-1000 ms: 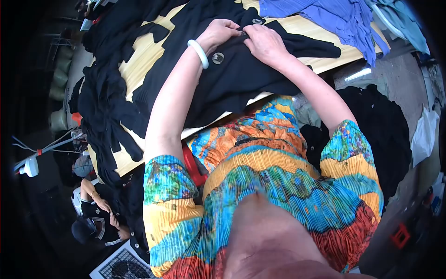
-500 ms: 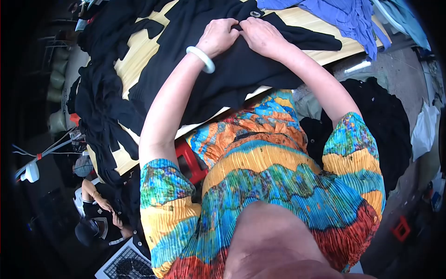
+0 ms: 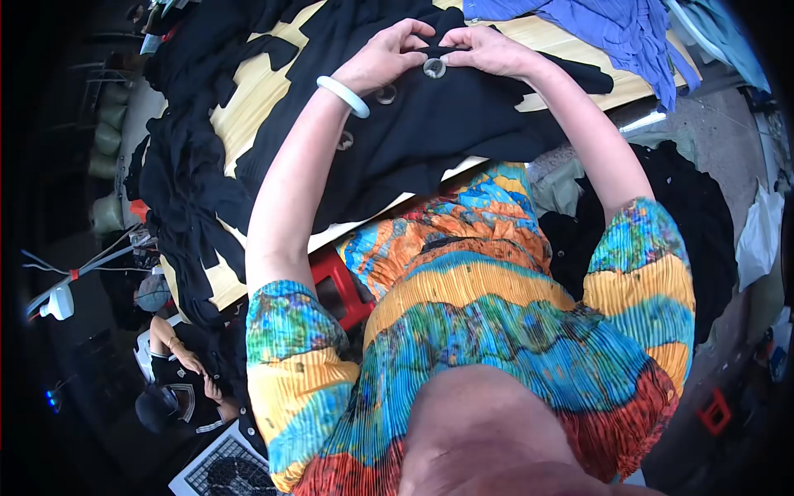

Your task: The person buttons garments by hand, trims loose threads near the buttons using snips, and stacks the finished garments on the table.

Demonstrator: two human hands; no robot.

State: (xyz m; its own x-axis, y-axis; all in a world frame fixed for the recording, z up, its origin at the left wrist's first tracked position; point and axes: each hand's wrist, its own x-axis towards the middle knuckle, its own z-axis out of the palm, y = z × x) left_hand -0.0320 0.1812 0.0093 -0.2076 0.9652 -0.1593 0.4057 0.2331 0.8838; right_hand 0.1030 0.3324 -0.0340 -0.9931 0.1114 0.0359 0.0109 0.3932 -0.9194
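A black garment (image 3: 397, 157) with large round buttons lies over the table in front of me. My left hand (image 3: 389, 56) pinches its edge, fingers bent and the thumb beside a button (image 3: 434, 68). On the other side of that button, my right hand (image 3: 492, 51) grips the same edge between thumb and fingers. Two more buttons show below my left hand, one (image 3: 386, 94) near the wrist and another (image 3: 345, 140) beside the forearm. A pale bangle circles my left wrist. The fabric directly under my fingers is partly hidden.
More black garments (image 3: 186, 157) cover the left of the wooden table (image 3: 248, 107). Purple cloth (image 3: 591, 33) lies at the far right. A dark cloth pile (image 3: 678, 215) sits right of me, a red stool (image 3: 343, 289) under the table. Another person (image 3: 186, 388) works at lower left.
The garment's edge has been turned, so several large buttons now show. My hands have moved slightly apart, with the fingers more spread around the edge.
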